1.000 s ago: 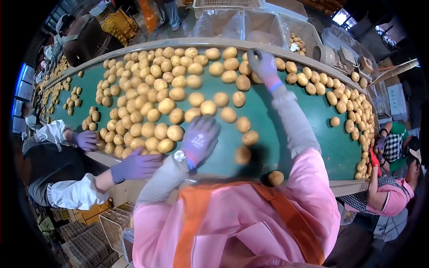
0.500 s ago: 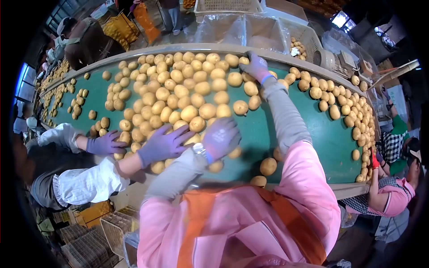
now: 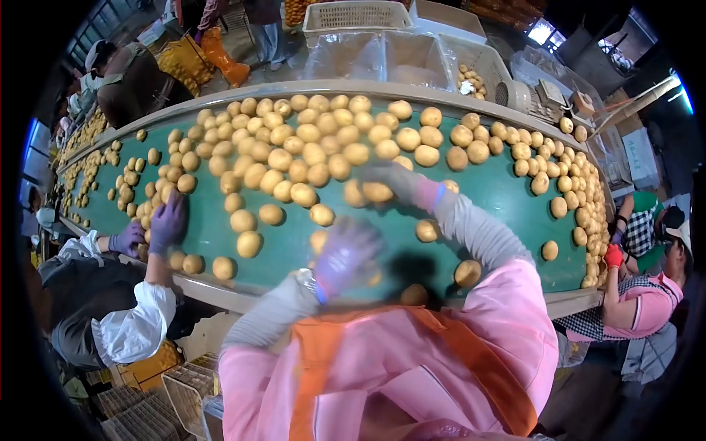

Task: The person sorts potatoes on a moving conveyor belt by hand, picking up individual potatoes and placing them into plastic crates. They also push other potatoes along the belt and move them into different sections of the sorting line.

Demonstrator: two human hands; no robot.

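A green conveyor belt (image 3: 507, 198) carries several yellow potatoes (image 3: 309, 154), thickest along its far side. My left hand (image 3: 346, 253), in a purple glove, hovers palm down and blurred over the near part of the belt, fingers apart, with single potatoes beside it. My right hand (image 3: 393, 180), also gloved and blurred, reaches over the middle of the belt. A potato (image 3: 377, 192) lies right under its fingers; whether it is gripped I cannot tell.
A co-worker on my left has two purple-gloved hands (image 3: 168, 220) on potatoes at the belt's near edge. Another person (image 3: 640, 309) stands at the right end, one more (image 3: 132, 81) across the belt. Plastic crates (image 3: 357, 15) and a basket of potatoes (image 3: 471, 73) stand behind.
My right hand has pulled back from the far edge to the middle of the belt. My left hand has drawn nearer. The potatoes have travelled along, and the co-worker's hands have shifted left.
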